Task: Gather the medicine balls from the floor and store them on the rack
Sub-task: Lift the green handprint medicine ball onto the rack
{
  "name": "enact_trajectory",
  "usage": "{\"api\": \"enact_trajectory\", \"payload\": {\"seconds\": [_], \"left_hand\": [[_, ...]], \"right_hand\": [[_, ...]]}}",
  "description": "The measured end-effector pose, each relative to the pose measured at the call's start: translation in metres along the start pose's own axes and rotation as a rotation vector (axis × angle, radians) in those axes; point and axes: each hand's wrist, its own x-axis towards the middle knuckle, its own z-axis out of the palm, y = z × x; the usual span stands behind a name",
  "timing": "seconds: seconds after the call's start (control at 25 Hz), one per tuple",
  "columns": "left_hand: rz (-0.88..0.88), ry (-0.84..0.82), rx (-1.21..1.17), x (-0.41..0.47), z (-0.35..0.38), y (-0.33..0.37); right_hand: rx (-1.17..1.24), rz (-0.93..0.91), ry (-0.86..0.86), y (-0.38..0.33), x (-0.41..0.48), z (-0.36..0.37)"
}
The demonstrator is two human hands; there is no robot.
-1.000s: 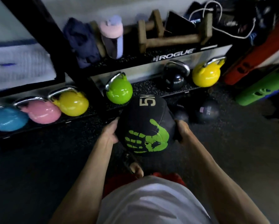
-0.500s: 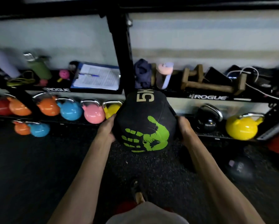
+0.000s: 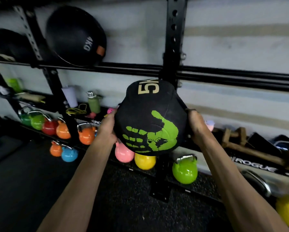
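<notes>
The left hand and right hand grip opposite sides of the black 5K medicine ball, held just below the rack rail. A blurred 4KG ball seems to rest on that rail, upper left.

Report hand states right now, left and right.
Left hand: grips the medicine ball on its left side.
Right hand: grips the same ball on its right side.

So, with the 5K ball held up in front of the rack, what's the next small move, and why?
Probably lift the 5K ball higher and forward onto the upper rails, right of the 4KG ball. The left hand and right hand grip its sides, it rests on nothing yet, and that stretch of rail looks free.
</notes>
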Motion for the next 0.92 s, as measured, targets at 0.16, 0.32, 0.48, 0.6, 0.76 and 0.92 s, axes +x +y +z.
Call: {"api": "enact_trajectory", "payload": {"seconds": [0.16, 0.32, 0.48, 0.6, 0.76, 0.92], "left_hand": [[0.077, 0.072, -0.025, 0.022, -0.022, 0.063], [0.14, 0.057, -0.028, 0.064, -0.05, 0.121], [0.166, 0.032, -0.001, 0.114, -0.076, 0.161], [0.207, -0.038, -0.03, 0.151, -0.083, 0.19], [0.197, -0.084, -0.029, 0.197, -0.078, 0.215], [0.179, -0.174, -0.054, 0.245, -0.059, 0.225]], "right_hand": [[-0.032, -0.131, -0.059, -0.047, 0.026, 0.066], [0.04, -0.185, -0.031, -0.073, 0.044, 0.138], [0.071, -0.223, 0.014, -0.095, 0.062, 0.187], [0.076, -0.272, 0.07, -0.106, 0.08, 0.216], [0.105, -0.302, 0.137, -0.117, 0.108, 0.238], [0.105, -0.324, 0.184, -0.131, 0.147, 0.249]]}}
